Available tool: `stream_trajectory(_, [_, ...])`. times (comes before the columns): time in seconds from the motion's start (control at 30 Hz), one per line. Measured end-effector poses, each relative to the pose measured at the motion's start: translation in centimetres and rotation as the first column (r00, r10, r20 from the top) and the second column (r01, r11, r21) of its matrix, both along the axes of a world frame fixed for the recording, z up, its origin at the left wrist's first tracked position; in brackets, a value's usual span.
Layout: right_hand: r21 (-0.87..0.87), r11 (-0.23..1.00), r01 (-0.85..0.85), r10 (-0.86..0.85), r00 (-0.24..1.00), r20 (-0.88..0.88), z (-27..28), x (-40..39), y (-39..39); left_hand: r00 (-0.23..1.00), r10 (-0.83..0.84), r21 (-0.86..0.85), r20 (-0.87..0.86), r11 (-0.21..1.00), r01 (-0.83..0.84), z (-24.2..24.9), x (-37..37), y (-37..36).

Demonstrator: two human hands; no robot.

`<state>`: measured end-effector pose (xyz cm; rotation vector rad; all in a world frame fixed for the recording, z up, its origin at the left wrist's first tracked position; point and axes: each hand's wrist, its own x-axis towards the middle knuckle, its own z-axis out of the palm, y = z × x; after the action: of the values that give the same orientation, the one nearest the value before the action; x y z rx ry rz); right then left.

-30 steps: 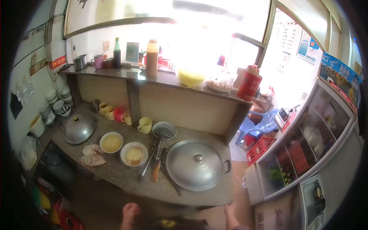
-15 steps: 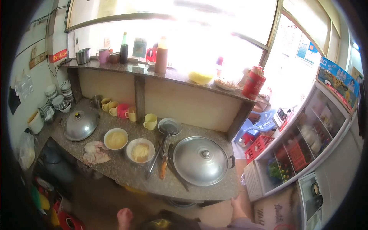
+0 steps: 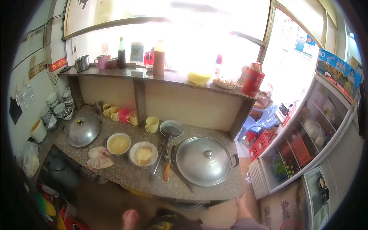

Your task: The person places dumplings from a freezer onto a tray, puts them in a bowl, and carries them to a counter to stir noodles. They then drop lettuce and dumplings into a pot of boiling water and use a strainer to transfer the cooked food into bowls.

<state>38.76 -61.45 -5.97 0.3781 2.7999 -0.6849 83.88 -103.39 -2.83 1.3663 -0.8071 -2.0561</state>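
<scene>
My left hand [image 3: 130, 219] hangs low in front of the counter, curled like a fist, with no object showing in it. My right hand [image 3: 242, 200] is at the counter's front right corner, its fingers mostly turned out of sight. Nearest to it on the worktop lies a large domed metal lid [image 3: 203, 165] with side handles. Left of the lid are a wooden-handled tool [image 3: 167, 168] and a dark-handled strainer [image 3: 172, 130] resting over a bowl. Farther left stand a white bowl of pale noodles [image 3: 143, 155] and a bowl of cloudy yellowish liquid [image 3: 119, 143].
A crumpled cloth [image 3: 100, 158] and a second domed lid [image 3: 82, 132] sit on the counter's left part. Several mugs [image 3: 152, 124] line the back wall. The raised shelf [image 3: 172, 78] carries bottles and pots. A glass-door fridge [image 3: 303, 138] stands at right, with a red crate [image 3: 262, 145] beside it.
The view has turned slightly left, so the scene sits a little farther right. Both hands keep about the same poses, and nothing on the counter has moved.
</scene>
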Motion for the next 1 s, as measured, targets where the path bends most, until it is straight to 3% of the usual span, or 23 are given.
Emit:
stream_trajectory(0.2, [0.002, 1.0, -0.008, 0.008, 1.0, 0.005, 0.3, 0.0, -0.5, 0.992, 0.076, 0.025, 0.098, 0.997, -0.079, 3.3, -0.6, 1.1])
stream_trajectory(0.5, [-0.058, 0.998, -0.012, 0.012, 1.0, -0.015, 0.7, 0.4, -0.4, 0.99, 0.142, 0.008, -0.009, 0.99, -0.142, 1.7, 1.1, 0.5])
stream_trajectory(0.6, [-0.118, 0.993, -0.02, 0.013, 0.998, -0.055, 2.1, 0.7, -1.1, 0.994, 0.111, -0.011, 0.016, 0.994, -0.111, 1.5, 0.6, 0.3])
stream_trajectory(0.73, [-0.07, 0.997, -0.016, 0.016, 1.0, -0.012, 0.5, 0.3, -0.4, 0.996, 0.075, -0.025, 0.041, 0.997, -0.074, 1.4, -0.1, 0.7])
stream_trajectory(1.0, [-0.126, 0.991, -0.035, 0.029, 0.998, -0.053, -0.4, 0.1, 0.1, 0.997, 0.063, -0.046, -0.055, 0.997, -0.066, 1.8, 0.8, 0.7])
